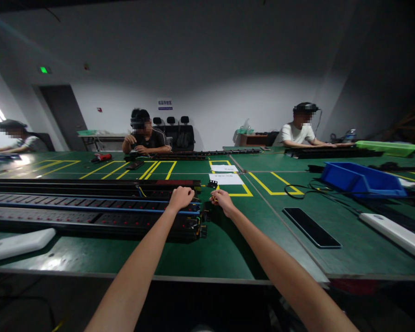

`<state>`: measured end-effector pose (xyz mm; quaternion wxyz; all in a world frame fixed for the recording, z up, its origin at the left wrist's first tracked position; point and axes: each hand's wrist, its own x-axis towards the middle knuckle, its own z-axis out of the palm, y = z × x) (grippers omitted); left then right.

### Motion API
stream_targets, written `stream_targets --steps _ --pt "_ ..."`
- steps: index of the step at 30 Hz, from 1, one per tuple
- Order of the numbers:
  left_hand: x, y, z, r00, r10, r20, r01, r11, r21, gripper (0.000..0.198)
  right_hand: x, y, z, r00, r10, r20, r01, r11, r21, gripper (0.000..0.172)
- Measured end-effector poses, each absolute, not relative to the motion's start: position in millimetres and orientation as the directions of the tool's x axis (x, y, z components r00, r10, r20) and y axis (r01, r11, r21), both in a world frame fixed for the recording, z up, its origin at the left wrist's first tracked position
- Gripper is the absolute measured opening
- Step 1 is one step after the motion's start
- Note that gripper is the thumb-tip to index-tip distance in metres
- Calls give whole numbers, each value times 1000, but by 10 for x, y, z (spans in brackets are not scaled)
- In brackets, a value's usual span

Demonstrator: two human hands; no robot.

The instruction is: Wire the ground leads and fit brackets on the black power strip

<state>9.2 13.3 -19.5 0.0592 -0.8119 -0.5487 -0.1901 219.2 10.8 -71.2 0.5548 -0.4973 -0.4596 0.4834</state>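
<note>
Black strips (93, 203), likely stiff, best held by side edges; left hand (181, 197) lies atop their end, grip unclear; right hand (223, 200), beside them, pinches a yellowish piece (214, 199).

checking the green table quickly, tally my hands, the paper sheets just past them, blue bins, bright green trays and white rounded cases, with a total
hands: 2
paper sheets: 2
blue bins: 1
bright green trays: 1
white rounded cases: 2
total: 8
</note>
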Motion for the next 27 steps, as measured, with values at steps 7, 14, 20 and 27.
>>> stream_targets --steps 7,14,20,27 --pt "91 164 -228 321 866 383 917 -385 102 45 2178 118 -711 102 994 36 -60 43 -997 11" --pt "89 169 -226 323 868 377 918 -385 101 47 2178 110 -716 94 995 43 -50 48 -998 11" --pt "88 156 -221 324 865 382 917 -387 99 46 2179 102 -718 79 996 49 -45 53 -998 10" --pt "89 144 -211 322 866 382 916 -387 106 47 2170 89 -712 70 996 54 -31 57 -998 9"
